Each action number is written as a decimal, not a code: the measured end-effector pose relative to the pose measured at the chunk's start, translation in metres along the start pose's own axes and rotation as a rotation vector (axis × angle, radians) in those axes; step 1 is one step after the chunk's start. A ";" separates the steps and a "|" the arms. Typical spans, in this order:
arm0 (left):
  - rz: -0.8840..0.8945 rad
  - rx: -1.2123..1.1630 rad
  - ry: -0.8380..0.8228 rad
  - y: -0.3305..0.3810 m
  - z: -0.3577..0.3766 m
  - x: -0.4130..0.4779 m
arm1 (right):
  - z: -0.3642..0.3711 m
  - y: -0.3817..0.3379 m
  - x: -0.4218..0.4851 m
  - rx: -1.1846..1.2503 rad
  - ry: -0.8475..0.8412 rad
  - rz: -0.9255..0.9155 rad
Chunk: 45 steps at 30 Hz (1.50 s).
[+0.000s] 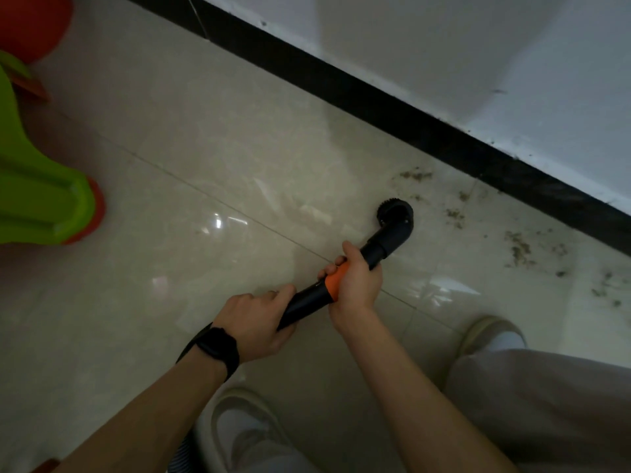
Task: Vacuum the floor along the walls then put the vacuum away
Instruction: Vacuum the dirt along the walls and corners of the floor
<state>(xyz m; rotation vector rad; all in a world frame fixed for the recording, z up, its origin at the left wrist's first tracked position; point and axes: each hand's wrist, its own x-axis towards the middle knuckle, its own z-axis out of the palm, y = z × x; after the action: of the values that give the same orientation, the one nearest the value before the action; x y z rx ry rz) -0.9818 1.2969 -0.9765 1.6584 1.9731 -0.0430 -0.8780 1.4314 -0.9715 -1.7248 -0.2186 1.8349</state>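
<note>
Two forearms reach up from the bottom edge, above a pair of pale shoes [239,431] and grey trouser legs at the lower right. At lower centre, the left hand [259,322], with a black watch [216,349] on its wrist, has its fingers curled round the lower end of the black vacuum wand [307,298]. Just above it, the right hand [355,281] wraps tightly round the wand at its orange collar [333,283], thumb lying up along the tube. The wand runs diagonally toward the upper right, bends at an elbow, and ends in a round brush head [396,213] right of centre, down at the glossy beige tiled floor [205,165]. Scattered crumbs of dirt [519,247] lie to the right of the brush, near the black baseboard [375,97] that crosses the frame diagonally under the white wall [444,46]. A green plastic object [37,186] sits at the left edge, something red [30,22] above it.
</note>
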 end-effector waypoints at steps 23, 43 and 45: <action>-0.071 -0.042 0.086 0.007 -0.019 0.047 | 0.032 -0.038 0.028 -0.020 -0.078 -0.022; -0.110 -0.073 0.106 0.013 -0.028 0.087 | 0.054 -0.068 0.054 -0.051 -0.104 -0.045; -0.145 -0.101 0.134 0.009 -0.031 0.087 | 0.065 -0.068 0.054 -0.065 -0.125 -0.037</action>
<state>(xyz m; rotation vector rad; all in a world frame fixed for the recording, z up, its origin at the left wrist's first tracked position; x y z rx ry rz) -0.9931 1.3885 -0.9850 1.4868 2.1561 0.1151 -0.9171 1.5330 -0.9738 -1.6388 -0.3620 1.9292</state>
